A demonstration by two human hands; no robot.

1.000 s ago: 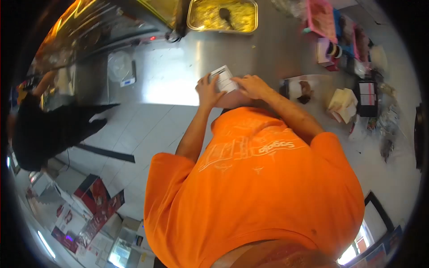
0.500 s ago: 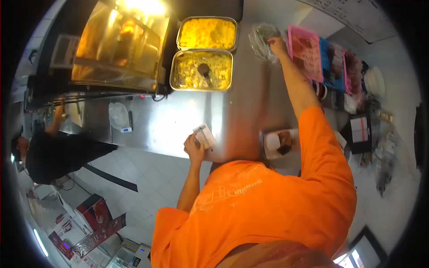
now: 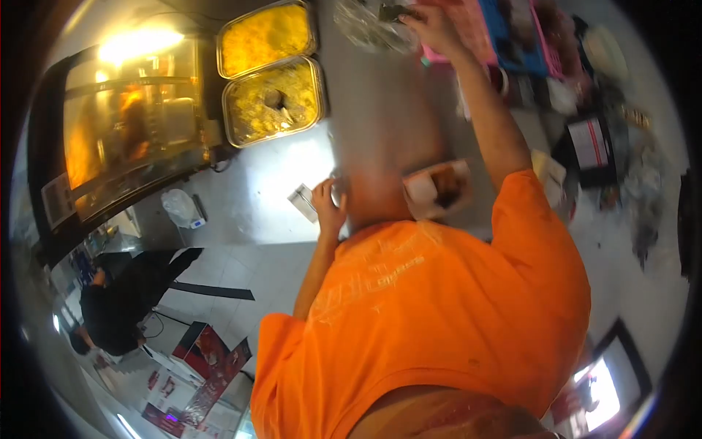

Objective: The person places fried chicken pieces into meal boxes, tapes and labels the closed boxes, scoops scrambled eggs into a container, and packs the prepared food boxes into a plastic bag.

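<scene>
On the metal counter (image 3: 256, 219), near its front edge, my left hand (image 3: 329, 205) rests with fingers bent at a small white box (image 3: 303, 201); its grip is partly hidden. My right hand (image 3: 431, 29) reaches far up to a clear plastic bag (image 3: 369, 29) at the counter's back, its fingers closed on a small dark item (image 3: 395, 12) at the bag's edge. Right of my left hand stands an open paper box (image 3: 420, 192) with brown food in it.
Two trays of yellow food, one (image 3: 228, 110) in front, stand beside a lit glass cabinet (image 3: 131, 124). Pink and blue baskets (image 3: 497, 36) line the back right. Another person (image 3: 124, 300) in black is at the left. A clear bag (image 3: 179, 208) lies on the counter.
My right hand has left the white box, reached to the plastic bag and now pinches a dark item. The box and my left hand sit lower on the counter. The view has turned.
</scene>
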